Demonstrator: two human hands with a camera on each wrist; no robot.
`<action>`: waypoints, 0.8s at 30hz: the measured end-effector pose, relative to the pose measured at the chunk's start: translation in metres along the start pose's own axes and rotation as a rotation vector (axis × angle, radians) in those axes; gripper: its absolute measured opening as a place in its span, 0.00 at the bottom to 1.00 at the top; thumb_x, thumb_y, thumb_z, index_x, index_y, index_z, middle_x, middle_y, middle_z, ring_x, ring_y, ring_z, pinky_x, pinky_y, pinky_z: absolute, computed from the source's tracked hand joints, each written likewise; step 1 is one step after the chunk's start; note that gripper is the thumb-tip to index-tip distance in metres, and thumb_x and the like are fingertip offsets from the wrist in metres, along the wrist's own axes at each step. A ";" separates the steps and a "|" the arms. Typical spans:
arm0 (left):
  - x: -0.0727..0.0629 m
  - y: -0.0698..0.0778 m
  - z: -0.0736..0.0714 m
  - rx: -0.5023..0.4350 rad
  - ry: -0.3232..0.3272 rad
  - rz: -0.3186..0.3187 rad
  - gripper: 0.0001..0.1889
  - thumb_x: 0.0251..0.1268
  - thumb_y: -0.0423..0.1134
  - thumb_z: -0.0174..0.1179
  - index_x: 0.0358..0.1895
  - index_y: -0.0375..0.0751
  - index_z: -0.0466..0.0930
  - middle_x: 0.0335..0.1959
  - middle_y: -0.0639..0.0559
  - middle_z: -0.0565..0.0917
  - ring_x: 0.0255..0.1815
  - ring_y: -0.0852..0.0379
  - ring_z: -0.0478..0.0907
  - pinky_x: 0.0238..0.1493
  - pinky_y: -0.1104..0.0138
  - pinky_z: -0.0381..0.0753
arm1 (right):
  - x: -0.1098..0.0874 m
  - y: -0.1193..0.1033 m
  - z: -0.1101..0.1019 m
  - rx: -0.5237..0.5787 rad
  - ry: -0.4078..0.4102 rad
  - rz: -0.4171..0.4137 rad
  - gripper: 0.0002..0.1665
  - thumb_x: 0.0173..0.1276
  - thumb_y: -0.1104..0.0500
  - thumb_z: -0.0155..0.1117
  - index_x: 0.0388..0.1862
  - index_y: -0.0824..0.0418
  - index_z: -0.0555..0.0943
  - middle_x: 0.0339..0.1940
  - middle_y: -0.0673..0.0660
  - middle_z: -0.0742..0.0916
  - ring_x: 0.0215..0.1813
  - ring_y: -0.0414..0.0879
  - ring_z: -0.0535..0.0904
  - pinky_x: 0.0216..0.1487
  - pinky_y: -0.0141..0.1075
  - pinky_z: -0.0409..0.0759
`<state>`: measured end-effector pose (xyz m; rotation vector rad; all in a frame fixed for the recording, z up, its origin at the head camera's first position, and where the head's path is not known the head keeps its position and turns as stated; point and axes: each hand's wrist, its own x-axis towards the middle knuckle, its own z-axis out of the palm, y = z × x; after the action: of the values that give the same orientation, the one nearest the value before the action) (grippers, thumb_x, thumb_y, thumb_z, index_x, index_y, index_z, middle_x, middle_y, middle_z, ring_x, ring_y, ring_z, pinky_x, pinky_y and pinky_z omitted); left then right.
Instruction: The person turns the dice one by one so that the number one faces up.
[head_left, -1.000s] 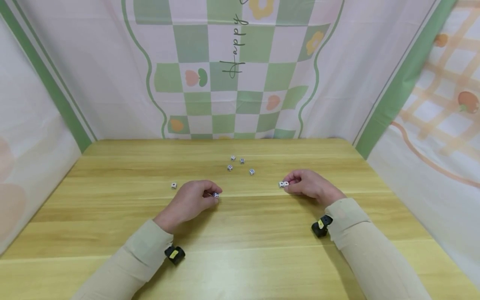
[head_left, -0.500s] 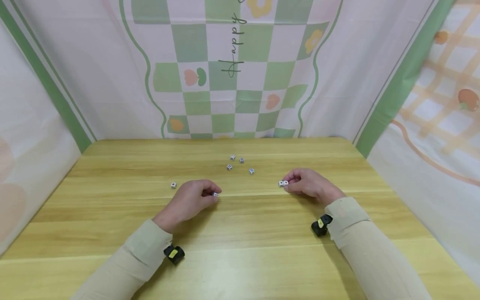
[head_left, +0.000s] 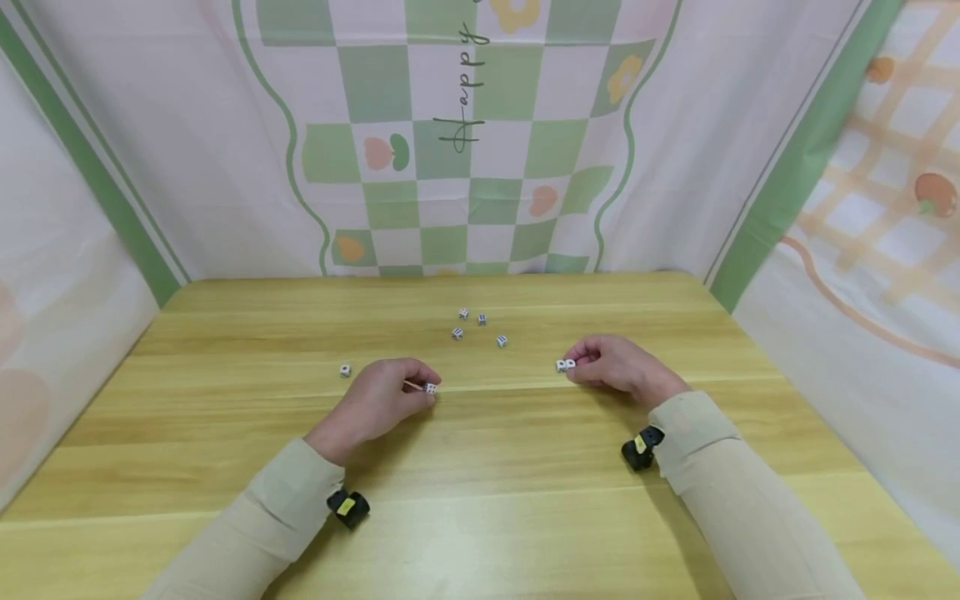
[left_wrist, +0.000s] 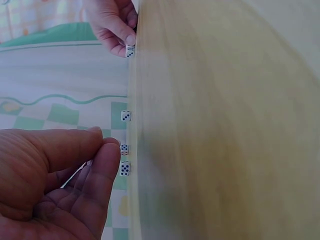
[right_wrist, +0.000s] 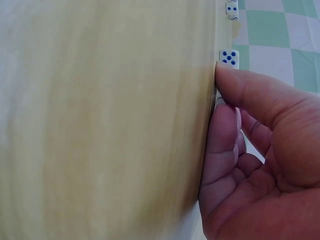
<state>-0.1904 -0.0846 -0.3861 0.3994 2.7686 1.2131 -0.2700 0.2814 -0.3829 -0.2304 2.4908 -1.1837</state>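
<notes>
In the head view my left hand [head_left: 378, 402] pinches a small white die [head_left: 430, 388] between thumb and fingertips, low over the wooden table. The left wrist view shows the thumb and finger meeting, and the pinched die is hidden there. Farther right, my right hand [head_left: 621, 365] pinches a white die [head_left: 571, 364] against the outer side of a second die [head_left: 560, 366]; both show one dot on top. From the right wrist, a die [right_wrist: 229, 57] with blue dots sits just past the thumb tip. Left of my left hand lies a lone die [head_left: 345, 371], one dot up.
Several loose dice, among them one die [head_left: 502, 341] nearest the right hand, lie scattered toward the back middle of the wooden table [head_left: 480, 483]. A patterned curtain [head_left: 450, 200] hangs behind the far edge, with more cloth on both sides.
The die between my left fingertips has turned, so a different dotted face shows on top. My right hand and its two dice keep their place; the view has shifted slightly.
</notes>
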 end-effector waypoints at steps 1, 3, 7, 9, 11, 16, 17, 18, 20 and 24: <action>0.000 0.000 0.000 -0.002 0.000 -0.003 0.10 0.70 0.36 0.68 0.52 0.43 0.88 0.47 0.55 0.89 0.47 0.58 0.84 0.50 0.61 0.84 | 0.000 0.000 0.000 0.000 0.001 -0.001 0.16 0.68 0.62 0.73 0.50 0.68 0.82 0.37 0.53 0.83 0.37 0.43 0.74 0.38 0.31 0.75; 0.000 0.000 0.000 -0.001 0.002 -0.002 0.10 0.70 0.36 0.68 0.52 0.43 0.88 0.47 0.54 0.89 0.47 0.57 0.84 0.50 0.61 0.84 | 0.000 0.000 0.000 -0.003 0.001 -0.005 0.16 0.68 0.62 0.73 0.50 0.68 0.82 0.37 0.53 0.83 0.37 0.43 0.74 0.38 0.31 0.75; 0.000 -0.001 0.000 0.001 0.002 0.005 0.10 0.70 0.37 0.68 0.52 0.43 0.88 0.46 0.55 0.89 0.47 0.57 0.84 0.50 0.60 0.84 | 0.000 0.000 -0.001 -0.005 0.002 -0.009 0.15 0.68 0.62 0.72 0.50 0.68 0.82 0.37 0.53 0.83 0.37 0.44 0.74 0.38 0.31 0.75; 0.000 -0.001 0.000 -0.002 0.002 0.012 0.10 0.70 0.36 0.68 0.52 0.44 0.88 0.45 0.55 0.88 0.46 0.57 0.83 0.51 0.60 0.83 | 0.000 0.000 -0.001 -0.008 -0.002 -0.014 0.16 0.68 0.62 0.72 0.51 0.68 0.82 0.37 0.53 0.83 0.37 0.44 0.74 0.38 0.31 0.75; 0.000 -0.001 0.000 -0.003 0.002 0.021 0.11 0.70 0.37 0.68 0.53 0.44 0.88 0.44 0.56 0.88 0.46 0.58 0.83 0.51 0.59 0.83 | 0.000 0.000 -0.001 -0.007 0.001 -0.008 0.16 0.68 0.62 0.73 0.51 0.68 0.82 0.37 0.53 0.83 0.37 0.44 0.74 0.38 0.31 0.75; -0.001 0.000 0.000 0.007 0.006 0.035 0.10 0.71 0.37 0.68 0.52 0.46 0.88 0.42 0.58 0.86 0.44 0.57 0.79 0.50 0.60 0.81 | -0.001 -0.001 -0.001 -0.009 0.003 -0.014 0.17 0.68 0.61 0.73 0.51 0.68 0.83 0.38 0.53 0.83 0.38 0.43 0.74 0.39 0.31 0.75; -0.001 0.000 0.000 0.011 0.006 0.035 0.09 0.71 0.37 0.68 0.52 0.46 0.88 0.42 0.58 0.86 0.43 0.57 0.79 0.49 0.61 0.80 | 0.000 0.000 -0.001 -0.010 0.003 -0.014 0.17 0.68 0.61 0.73 0.52 0.68 0.83 0.38 0.53 0.83 0.38 0.43 0.74 0.39 0.31 0.75; -0.002 0.000 0.000 0.015 0.006 0.035 0.09 0.71 0.37 0.68 0.51 0.46 0.88 0.42 0.58 0.86 0.43 0.57 0.78 0.49 0.61 0.80 | 0.000 0.000 -0.001 -0.011 0.004 -0.014 0.17 0.68 0.61 0.73 0.52 0.68 0.83 0.38 0.53 0.83 0.38 0.43 0.74 0.39 0.31 0.75; -0.001 0.000 0.000 0.018 0.005 0.036 0.08 0.71 0.37 0.68 0.50 0.46 0.88 0.42 0.58 0.86 0.42 0.57 0.78 0.49 0.62 0.80 | 0.000 0.000 -0.001 -0.013 0.005 -0.013 0.17 0.68 0.61 0.73 0.52 0.68 0.83 0.38 0.54 0.83 0.38 0.44 0.74 0.39 0.31 0.75; -0.001 0.000 0.000 0.020 0.008 0.039 0.08 0.71 0.37 0.68 0.50 0.46 0.89 0.43 0.58 0.87 0.43 0.58 0.80 0.50 0.61 0.81 | 0.000 0.000 0.000 -0.006 0.003 0.000 0.17 0.68 0.61 0.73 0.51 0.67 0.82 0.38 0.54 0.83 0.38 0.44 0.74 0.39 0.31 0.75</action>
<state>-0.1893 -0.0853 -0.3861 0.4538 2.7948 1.1993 -0.2703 0.2819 -0.3831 -0.2304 2.4971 -1.1770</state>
